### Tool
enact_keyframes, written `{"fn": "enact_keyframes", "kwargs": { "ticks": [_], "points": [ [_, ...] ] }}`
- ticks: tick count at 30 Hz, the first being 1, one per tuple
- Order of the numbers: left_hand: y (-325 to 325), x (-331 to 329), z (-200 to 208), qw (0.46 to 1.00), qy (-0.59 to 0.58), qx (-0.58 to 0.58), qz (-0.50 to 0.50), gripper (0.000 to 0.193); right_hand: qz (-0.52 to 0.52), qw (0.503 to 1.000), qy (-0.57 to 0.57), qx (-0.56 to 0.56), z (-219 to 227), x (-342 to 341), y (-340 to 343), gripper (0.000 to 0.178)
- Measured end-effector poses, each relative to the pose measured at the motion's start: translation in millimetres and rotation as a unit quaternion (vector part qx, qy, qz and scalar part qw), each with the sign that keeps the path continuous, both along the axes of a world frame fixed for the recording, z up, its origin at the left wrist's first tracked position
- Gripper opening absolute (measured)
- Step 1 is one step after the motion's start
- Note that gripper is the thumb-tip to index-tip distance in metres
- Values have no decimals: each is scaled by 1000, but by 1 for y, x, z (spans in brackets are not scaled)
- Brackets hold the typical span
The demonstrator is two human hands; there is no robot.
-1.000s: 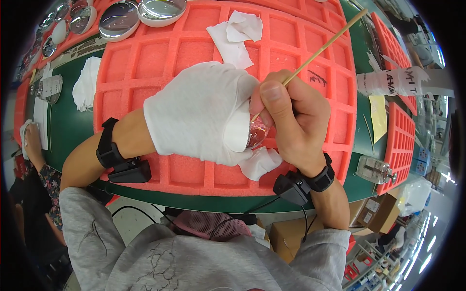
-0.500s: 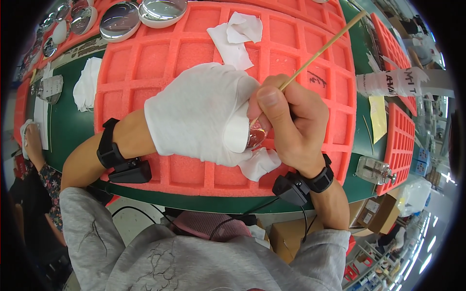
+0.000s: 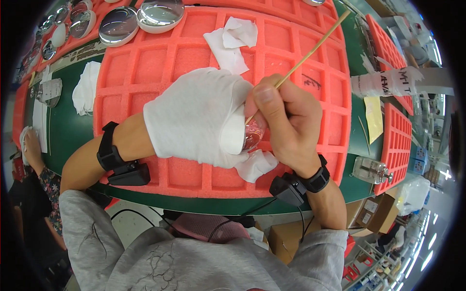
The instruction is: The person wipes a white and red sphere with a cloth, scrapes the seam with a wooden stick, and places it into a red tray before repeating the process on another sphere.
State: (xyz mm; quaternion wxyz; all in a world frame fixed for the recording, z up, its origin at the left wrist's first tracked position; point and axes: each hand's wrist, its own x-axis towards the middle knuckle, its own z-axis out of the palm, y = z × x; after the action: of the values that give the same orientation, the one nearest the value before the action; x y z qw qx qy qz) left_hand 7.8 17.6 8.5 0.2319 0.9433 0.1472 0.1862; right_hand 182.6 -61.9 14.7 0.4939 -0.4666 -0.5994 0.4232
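Observation:
In a white cloth glove, my left hand is closed round a glass lens. The lens has a white edge, and its glossy face is tilted to the right with red reflections in it. My bare right hand pinches a thin wooden stick, which slants up to the far right. The stick's lower end meets the lens face near the gloved fingers. Under both hands lies a red foam tray with square compartments. A crumpled white cloth rests on it just below the lens.
Big round lenses stand at the tray's far left. White wipes lie on its far part, another cloth left of it. A glass bottle and a yellow paper are right, beside a taped post. Another person's hand is far left.
The view has shifted slightly. My right hand and the stick have moved a little to the left relative to the tray, the stick tip still at the lens. The left hand keeps its hold.

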Motion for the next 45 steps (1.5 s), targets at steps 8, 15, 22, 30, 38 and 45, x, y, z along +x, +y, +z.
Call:
{"fn": "enact_keyframes", "kwargs": {
  "ticks": [8, 15, 22, 30, 38, 45],
  "points": [
    [-2, -1, 9, 998, 35, -57, 18, 49, -15, 998, 67, -6, -10, -7, 0, 30],
    [-2, -5, 6, 999, -36, -28, 20, 62, -46, 993, 111, -13, 3, 2, -3, 35],
    [-4, -10, 15, 1000, 0, 6, -18, 69, -202, 970, 132, -6, -2, 23, 3, 36],
    [-8, -22, 15, 999, -6, 27, -34, 69, -225, 964, 142, -8, -2, 23, 4, 36],
    [-3, -16, 7, 997, -39, 15, -72, 67, -211, 968, 132, -16, -3, 29, 4, 36],
    [2, -13, 8, 995, -23, -45, -88, 64, -179, 977, 108, -33, -1, 26, 5, 34]
  ]
}}
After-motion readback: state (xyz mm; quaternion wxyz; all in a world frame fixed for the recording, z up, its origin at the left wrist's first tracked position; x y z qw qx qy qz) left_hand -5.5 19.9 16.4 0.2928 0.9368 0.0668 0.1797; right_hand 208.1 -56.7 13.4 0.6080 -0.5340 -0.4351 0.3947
